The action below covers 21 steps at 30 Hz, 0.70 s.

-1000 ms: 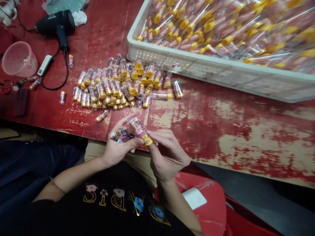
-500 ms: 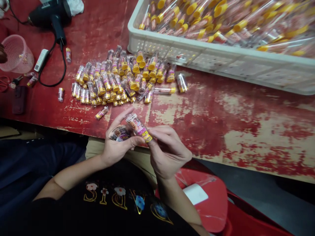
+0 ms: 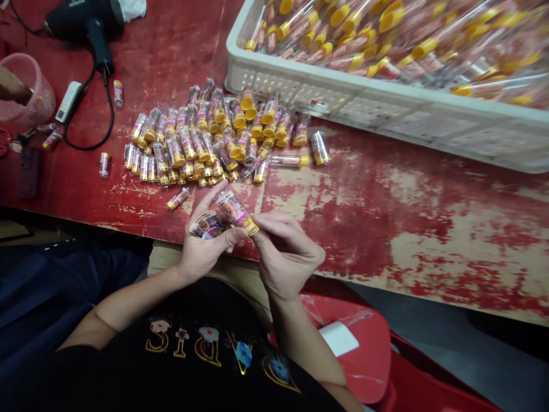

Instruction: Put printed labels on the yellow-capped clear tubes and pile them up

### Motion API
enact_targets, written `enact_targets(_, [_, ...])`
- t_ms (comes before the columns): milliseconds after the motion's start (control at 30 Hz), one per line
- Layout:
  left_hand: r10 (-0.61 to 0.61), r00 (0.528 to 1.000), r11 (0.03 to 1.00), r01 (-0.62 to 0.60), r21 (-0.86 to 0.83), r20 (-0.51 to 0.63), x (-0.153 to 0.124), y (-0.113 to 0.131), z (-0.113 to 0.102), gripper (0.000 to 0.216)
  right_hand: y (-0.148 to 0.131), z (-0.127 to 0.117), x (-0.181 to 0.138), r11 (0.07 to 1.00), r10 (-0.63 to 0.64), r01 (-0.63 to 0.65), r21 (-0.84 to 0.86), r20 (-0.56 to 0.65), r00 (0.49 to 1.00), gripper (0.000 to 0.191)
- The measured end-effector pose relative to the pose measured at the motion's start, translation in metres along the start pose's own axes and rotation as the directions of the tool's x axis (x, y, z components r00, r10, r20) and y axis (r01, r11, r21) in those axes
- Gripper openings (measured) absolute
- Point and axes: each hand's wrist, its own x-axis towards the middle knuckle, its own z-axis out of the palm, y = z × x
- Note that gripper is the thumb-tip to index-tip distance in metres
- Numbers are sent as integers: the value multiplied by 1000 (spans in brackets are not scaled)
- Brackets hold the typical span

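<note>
At the near edge of the worn red table (image 3: 386, 212), both my hands work on one small clear tube with a yellow cap (image 3: 237, 212). My left hand (image 3: 205, 247) pinches the tube's body and also keeps a stack of printed labels (image 3: 206, 225) against its palm. My right hand (image 3: 285, 254) is closed on the tube's yellow-capped end. Just beyond my hands lies a pile of several labelled yellow-capped tubes (image 3: 214, 137).
A white crate (image 3: 386, 111) full of long yellow-capped tubes fills the back right. At the back left lie a black heat gun (image 3: 81, 23) with its cord, a pink mesh basket (image 3: 26, 97) and another person's hand (image 3: 11, 88). A red stool (image 3: 364, 349) is below.
Both hands stay closed on the same tube, which has shifted slightly up and left. Another person's hand has come into view at the pink basket.
</note>
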Motion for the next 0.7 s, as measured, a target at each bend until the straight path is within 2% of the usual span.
enact_targets(267, [-67,997,998,67,-11,-41,0,2,3,79,1,2,3,1000,7,-7,-5,-21,1000,35])
enact_targets(533, [-105,991,988,94,-127,-86,5,3,5,79,4,1,2,1000,28,-29,-11,-15,999,30])
enact_targets(633, [-92,991,987,78,-143,-99,9,2,4,77,14,5,12,998,56,-56,-12,1,998,25])
enact_targets(700, [-105,985,976,76,-202,-134,14,2,2,70,28,16,28,998,34,-35,-49,-15,999,19])
